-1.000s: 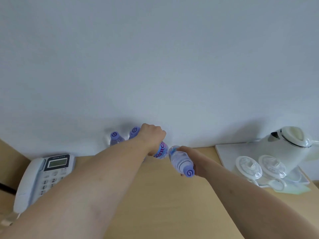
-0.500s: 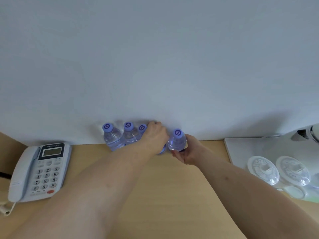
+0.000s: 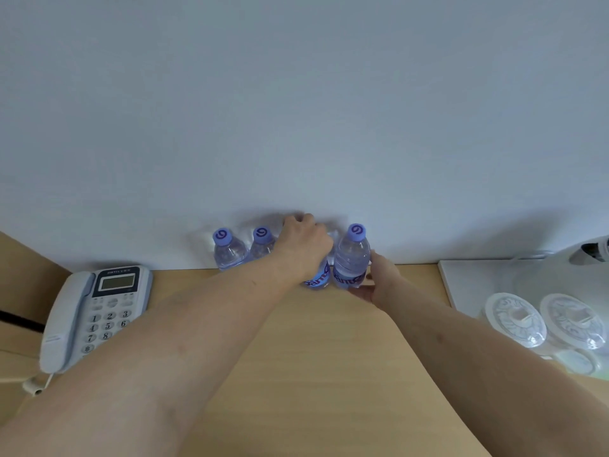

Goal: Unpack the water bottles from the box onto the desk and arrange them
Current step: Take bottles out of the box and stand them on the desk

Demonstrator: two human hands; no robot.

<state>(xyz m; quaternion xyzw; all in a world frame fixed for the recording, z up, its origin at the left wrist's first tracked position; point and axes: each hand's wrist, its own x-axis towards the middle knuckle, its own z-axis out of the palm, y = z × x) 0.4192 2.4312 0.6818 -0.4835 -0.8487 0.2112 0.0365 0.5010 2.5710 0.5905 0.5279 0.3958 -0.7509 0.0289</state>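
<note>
Left hand (image 3: 304,247) is gripping the third bottle (image 3: 318,278) from above, fingers (image 3: 298,221) wrapped over its top and clamped on it; cap and most of the body are hidden under the hand, only the lower label is showing. Right hand (image 3: 375,285) is cupping the fourth bottle (image 3: 351,258) low on its right side, fingers partly curled around the label band and touching it; cannot tell how tightly, since the bottle is covering most of them. That bottle is standing upright on the surface (image 3: 329,357), purple cap visible, just beside the third one, possibly touching.

Two more bottles are standing at the far edge against the wall (image 3: 296,94): the leftmost bottle (image 3: 227,250) and the second bottle (image 3: 262,244), which is partly hidden behind the left wrist. All four are forming one row along the wall.

A desk phone (image 3: 92,311) is sitting near the left edge, its cord cut off. At right, a white tray (image 3: 461,282) is carrying two lidded cups (image 3: 514,319); a kettle (image 3: 590,255) is cut off by the frame and blurred.
</note>
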